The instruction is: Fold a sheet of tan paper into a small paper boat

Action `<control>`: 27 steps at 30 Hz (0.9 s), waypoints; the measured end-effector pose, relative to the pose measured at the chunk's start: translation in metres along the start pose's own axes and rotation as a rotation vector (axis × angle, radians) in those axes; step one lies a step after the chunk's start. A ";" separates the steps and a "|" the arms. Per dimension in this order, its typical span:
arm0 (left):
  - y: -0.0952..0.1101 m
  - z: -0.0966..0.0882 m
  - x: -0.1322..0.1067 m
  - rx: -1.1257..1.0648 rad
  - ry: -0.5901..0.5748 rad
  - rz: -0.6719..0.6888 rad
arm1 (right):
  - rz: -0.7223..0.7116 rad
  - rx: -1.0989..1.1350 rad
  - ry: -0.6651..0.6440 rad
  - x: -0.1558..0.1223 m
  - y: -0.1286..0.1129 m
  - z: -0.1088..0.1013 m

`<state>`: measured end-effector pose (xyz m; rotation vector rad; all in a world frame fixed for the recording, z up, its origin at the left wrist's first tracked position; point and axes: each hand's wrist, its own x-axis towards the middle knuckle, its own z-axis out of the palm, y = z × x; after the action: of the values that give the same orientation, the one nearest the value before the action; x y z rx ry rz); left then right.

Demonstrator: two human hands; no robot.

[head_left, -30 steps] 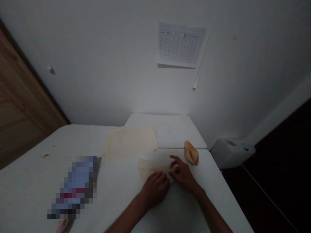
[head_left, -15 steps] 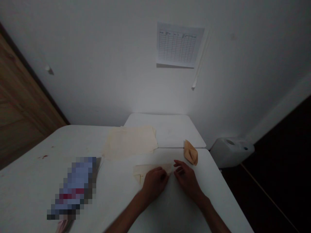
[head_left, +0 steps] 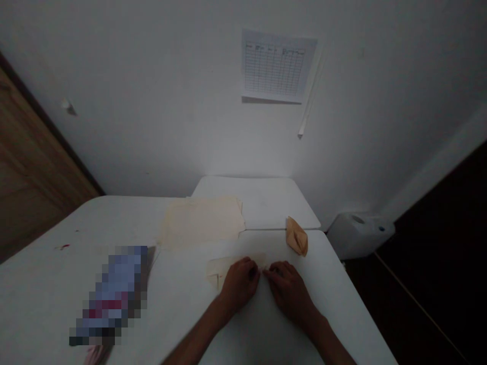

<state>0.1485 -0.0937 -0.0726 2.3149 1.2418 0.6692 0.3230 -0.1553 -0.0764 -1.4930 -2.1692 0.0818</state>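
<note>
A partly folded sheet of pale paper [head_left: 219,267] lies on the white table, its right part covered by my hands. Closed over that sheet is my left hand [head_left: 240,284], with thumb and fingers drawn together near the paper's right end. My right hand [head_left: 289,289] is closed too, its fingertips pinching the right end of the same paper. The two sets of fingertips almost meet. Just beyond my right hand sits a folded brown paper boat [head_left: 297,237].
A stack of cream paper sheets [head_left: 203,220] lies farther back. At left is a blurred-out blue item [head_left: 114,291]. A printed chart [head_left: 279,66] hangs on the wall. A white plastic container [head_left: 359,235] stands beyond the table's right edge [head_left: 352,284].
My right hand has moved slightly down and left, and its spread fingers have closed in a pinch at the paper's right end. The left hand keeps its hold.
</note>
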 end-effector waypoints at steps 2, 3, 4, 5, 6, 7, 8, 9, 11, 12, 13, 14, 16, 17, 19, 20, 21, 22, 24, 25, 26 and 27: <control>0.001 0.000 0.000 -0.002 0.002 -0.002 | -0.012 -0.032 -0.015 0.000 -0.001 -0.001; 0.001 0.000 0.000 -0.004 0.004 -0.003 | -0.015 -0.048 -0.023 0.000 -0.001 -0.002; 0.001 0.000 -0.001 -0.006 0.007 -0.004 | -0.015 -0.063 -0.032 0.000 -0.002 -0.002; 0.001 0.000 -0.002 -0.007 0.008 -0.004 | -0.012 -0.075 -0.039 -0.001 -0.002 -0.003; 0.001 0.000 -0.002 -0.010 0.012 -0.004 | -0.006 -0.085 -0.046 -0.001 -0.003 -0.003; 0.000 0.000 -0.003 -0.018 0.016 -0.004 | 0.000 -0.093 -0.052 -0.001 -0.003 -0.003; 0.000 0.000 -0.004 -0.034 0.023 -0.004 | 0.004 -0.099 -0.056 -0.001 -0.003 -0.002; -0.001 0.000 -0.004 -0.054 0.033 -0.003 | 0.009 -0.104 -0.058 -0.001 -0.004 -0.002; -0.002 0.000 -0.004 -0.094 0.053 0.000 | 0.018 -0.111 -0.057 -0.001 -0.004 -0.002; -0.002 0.000 -0.004 -0.104 0.059 0.005 | 0.022 -0.113 -0.057 -0.001 -0.005 -0.001; -0.003 0.001 -0.004 -0.104 0.059 0.014 | 0.025 -0.115 -0.058 -0.001 -0.005 -0.001; -0.003 0.001 -0.004 -0.097 0.055 0.027 | 0.028 -0.116 -0.061 -0.001 -0.005 -0.001; -0.004 0.001 -0.005 -0.073 0.036 0.063 | 0.032 -0.114 -0.069 0.000 -0.005 -0.002; -0.004 0.000 -0.005 -0.058 0.019 0.086 | 0.035 -0.112 -0.073 0.000 -0.006 -0.002; -0.006 -0.002 -0.009 -0.026 -0.014 0.147 | 0.040 -0.106 -0.081 0.000 -0.006 -0.003; -0.007 -0.003 -0.012 -0.005 -0.027 0.186 | 0.044 -0.104 -0.083 0.000 -0.006 -0.003; -0.009 -0.004 -0.015 0.020 -0.039 0.232 | 0.047 -0.104 -0.086 0.000 -0.006 -0.003; -0.011 -0.005 -0.018 0.049 -0.049 0.279 | 0.047 -0.105 -0.089 0.001 -0.006 -0.004; -0.015 -0.007 -0.024 0.116 -0.064 0.363 | 0.046 -0.111 -0.093 0.001 -0.007 -0.004; -0.016 -0.007 -0.027 0.150 -0.072 0.396 | 0.045 -0.116 -0.093 0.001 -0.007 -0.004; -0.018 -0.006 -0.029 0.179 -0.079 0.418 | 0.046 -0.121 -0.095 0.001 -0.007 -0.004; -0.020 -0.006 -0.031 0.199 -0.080 0.430 | 0.047 -0.126 -0.097 0.001 -0.008 -0.004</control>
<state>0.1177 -0.1089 -0.0856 2.7802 0.8089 0.6017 0.3178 -0.1587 -0.0702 -1.6409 -2.2524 0.0349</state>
